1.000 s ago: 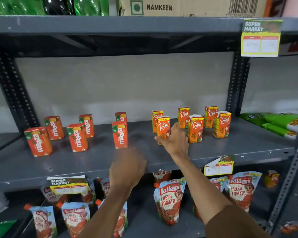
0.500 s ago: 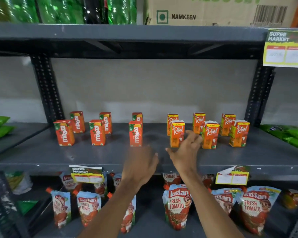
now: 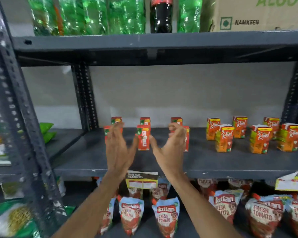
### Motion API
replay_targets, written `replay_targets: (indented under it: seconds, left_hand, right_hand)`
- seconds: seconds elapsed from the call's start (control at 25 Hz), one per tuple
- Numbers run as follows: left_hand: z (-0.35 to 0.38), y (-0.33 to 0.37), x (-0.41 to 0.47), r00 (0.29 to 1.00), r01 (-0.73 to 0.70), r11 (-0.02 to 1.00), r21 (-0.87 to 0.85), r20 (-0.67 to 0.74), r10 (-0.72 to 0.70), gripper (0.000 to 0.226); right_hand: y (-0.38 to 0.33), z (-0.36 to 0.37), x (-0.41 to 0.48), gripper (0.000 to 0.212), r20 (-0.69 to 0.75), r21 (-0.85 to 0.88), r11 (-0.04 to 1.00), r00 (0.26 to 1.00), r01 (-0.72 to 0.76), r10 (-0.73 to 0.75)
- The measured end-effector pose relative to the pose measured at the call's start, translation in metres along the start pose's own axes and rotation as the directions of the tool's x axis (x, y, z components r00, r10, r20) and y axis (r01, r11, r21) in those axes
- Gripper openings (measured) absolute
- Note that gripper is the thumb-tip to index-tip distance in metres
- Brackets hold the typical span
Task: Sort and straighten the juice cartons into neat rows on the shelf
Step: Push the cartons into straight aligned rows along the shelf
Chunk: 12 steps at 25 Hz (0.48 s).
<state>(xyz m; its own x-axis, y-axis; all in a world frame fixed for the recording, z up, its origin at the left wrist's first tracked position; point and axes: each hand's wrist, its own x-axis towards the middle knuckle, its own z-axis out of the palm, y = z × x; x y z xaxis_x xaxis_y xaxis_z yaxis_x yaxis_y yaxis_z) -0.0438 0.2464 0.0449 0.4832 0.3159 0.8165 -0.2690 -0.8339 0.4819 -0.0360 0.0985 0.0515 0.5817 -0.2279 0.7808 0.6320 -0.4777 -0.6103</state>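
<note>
Both hands, left (image 3: 118,148) and right (image 3: 170,148), reach empty with fingers (image 3: 117,133) spread, bracketing the red cartons (image 3: 143,137) on the shelf (image 3: 213,162); next, probably, squaring them together.

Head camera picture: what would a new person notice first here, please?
Two bare hands, the left hand and the right hand, reach open toward the red Maaza cartons standing in two rows at the middle of the grey shelf. To their right stand the orange Real cartons, also in two rows. Above is a line of green bottles.
</note>
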Motion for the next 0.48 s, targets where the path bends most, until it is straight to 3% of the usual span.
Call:
replay_targets:
  seconds: [0.12, 0.24, 0.32, 0.48]
  left_hand:
    - [-0.008, -0.061, 0.028, 0.980, 0.196, 0.980, -0.039, -0.030, -0.198, 0.076]
    - [-0.001, -0.093, 0.036, 0.890, 0.448, 0.893, -0.027, 0.104, -0.444, 0.099]
    - [0.004, -0.102, 0.034, 0.865, 0.467, 0.884, 0.025, 0.193, -0.463, 0.096]
    - [0.005, -0.108, 0.034, 0.870, 0.449, 0.893, -0.018, 0.239, -0.432, 0.071]
  right_hand:
    - [-0.010, 0.059, 0.008, 0.077, 0.001, 0.092, 0.972, 0.976, -0.217, 0.218]
    - [0.003, 0.097, 0.004, 0.101, 0.115, -0.125, 0.890, 0.885, -0.438, 0.451]
    - [0.014, 0.104, 0.000, 0.099, 0.180, -0.234, 0.844, 0.832, -0.482, 0.525]
    - [0.018, 0.109, 0.000, 0.076, 0.192, -0.306, 0.837, 0.831, -0.454, 0.522]
